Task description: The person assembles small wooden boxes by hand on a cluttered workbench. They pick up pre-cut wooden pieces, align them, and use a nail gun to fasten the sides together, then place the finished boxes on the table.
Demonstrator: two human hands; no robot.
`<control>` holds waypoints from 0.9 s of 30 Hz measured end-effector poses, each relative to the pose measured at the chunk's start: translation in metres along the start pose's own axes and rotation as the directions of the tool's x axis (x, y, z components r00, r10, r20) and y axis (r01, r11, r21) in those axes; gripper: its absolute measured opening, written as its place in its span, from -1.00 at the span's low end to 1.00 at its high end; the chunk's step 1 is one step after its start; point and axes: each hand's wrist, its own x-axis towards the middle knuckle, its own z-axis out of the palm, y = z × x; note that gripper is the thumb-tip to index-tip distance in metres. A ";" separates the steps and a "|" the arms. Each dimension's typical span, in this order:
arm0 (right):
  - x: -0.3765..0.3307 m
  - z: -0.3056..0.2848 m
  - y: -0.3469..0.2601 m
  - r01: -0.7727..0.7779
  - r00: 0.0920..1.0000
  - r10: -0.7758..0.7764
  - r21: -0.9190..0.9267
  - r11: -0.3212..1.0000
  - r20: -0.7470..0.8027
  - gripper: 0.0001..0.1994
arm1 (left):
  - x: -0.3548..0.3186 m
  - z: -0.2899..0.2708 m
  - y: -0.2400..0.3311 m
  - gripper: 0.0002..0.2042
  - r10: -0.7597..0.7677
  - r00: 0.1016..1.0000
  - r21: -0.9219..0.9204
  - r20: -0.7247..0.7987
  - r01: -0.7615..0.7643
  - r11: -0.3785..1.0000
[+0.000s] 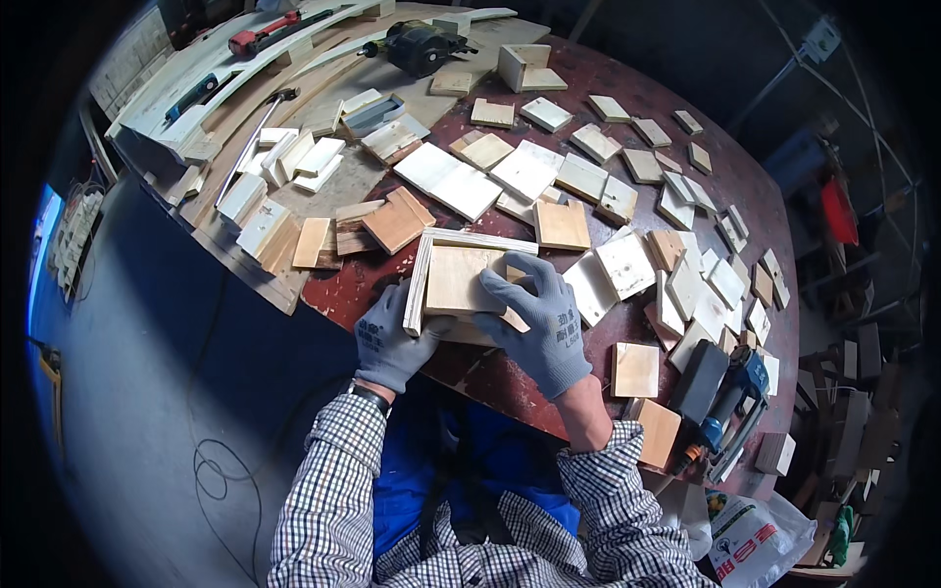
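Note:
At the front edge of the table I hold a small open wooden frame (421,279) made of narrow boards. My left hand (394,333), in a grey glove, is closed around its lower left corner. A square wooden panel (457,277) lies inside the frame's corner. My right hand (537,318), gloved alike, is curled over the panel's right side, fingers and thumb bent against the wood. Part of the frame's right side and lower edge is hidden behind that hand. A notched wooden block (398,220) lies just beyond the frame.
Wood offcuts (529,171) cover the dark red table (647,93). A blue nail gun (730,402) lies at the right edge. A hammer (257,137), a red tool (263,37) and a black-and-green power tool (420,47) are at the far left. A cable (221,470) loops on the floor.

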 end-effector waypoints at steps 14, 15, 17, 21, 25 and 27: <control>0.001 0.019 -0.004 0.011 0.990 0.009 0.143 0.990 -0.139 -0.43 | 0.001 -0.002 0.005 -0.32 -0.049 0.998 -0.054 -0.030 0.047 0.997; 0.001 0.019 -0.003 0.006 0.990 0.018 0.167 0.986 -0.138 -0.43 | 0.001 -0.001 0.005 -0.31 -0.053 0.998 -0.058 -0.028 0.051 0.997; -0.001 0.017 -0.008 -0.011 0.993 0.028 0.142 0.990 -0.116 -0.41 | -0.001 -0.001 -0.002 -0.29 -0.037 0.999 -0.022 -0.032 0.037 0.999; -0.004 0.013 -0.019 -0.070 0.992 0.077 0.073 0.995 -0.098 -0.44 | -0.001 -0.002 0.001 -0.37 -0.033 0.999 -0.013 -0.004 0.033 0.999; -0.003 -0.006 -0.025 -0.113 0.992 0.110 0.060 0.992 0.053 -0.49 | -0.003 0.003 -0.004 -0.42 0.021 0.999 0.010 -0.027 -0.021 1.000; 0.001 -0.017 -0.028 -0.156 0.979 0.143 0.086 0.984 0.142 -0.51 | -0.002 0.002 -0.003 -0.42 0.038 0.998 -0.004 -0.047 -0.039 0.999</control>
